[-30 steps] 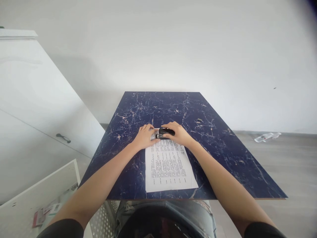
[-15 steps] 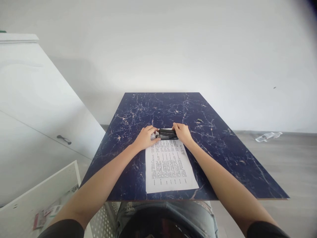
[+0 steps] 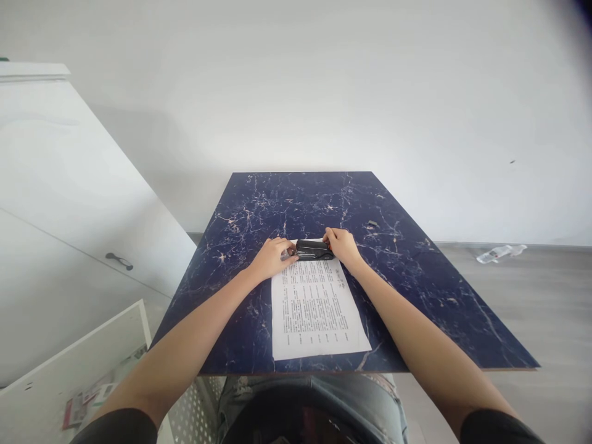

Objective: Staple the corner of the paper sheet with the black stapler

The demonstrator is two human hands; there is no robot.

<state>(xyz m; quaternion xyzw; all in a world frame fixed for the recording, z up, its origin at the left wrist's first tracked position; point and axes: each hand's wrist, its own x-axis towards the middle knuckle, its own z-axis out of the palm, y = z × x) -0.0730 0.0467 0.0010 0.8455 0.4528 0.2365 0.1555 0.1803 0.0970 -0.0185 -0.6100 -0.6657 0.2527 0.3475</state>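
Observation:
A black stapler [image 3: 313, 250] lies crosswise over the top edge of a printed sheet of paper [image 3: 314, 314]. Its left end is between the thumb and fingers of my left hand [image 3: 272, 256], which is closed on it. At the other end, my right hand [image 3: 343, 248] grips the stapler with fingers curled round it. The paper lies flat, with lines of print and a few handwritten marks near its right edge. Part of the paper's top edge is hidden beneath the stapler and my hands.
The dark blue marble-patterned table [image 3: 296, 203] stands against a white wall. A small dark piece [image 3: 372, 223] lies on it. To the left are a white cabinet [image 3: 83, 185] and an open white bin-like container [image 3: 46, 382]. Clear plastic packaging [image 3: 501, 254] lies on the floor at right.
My right hand has shifted very slightly at the stapler's right end, and a little more of that end shows. The paper and my left hand are nearly unmoved.

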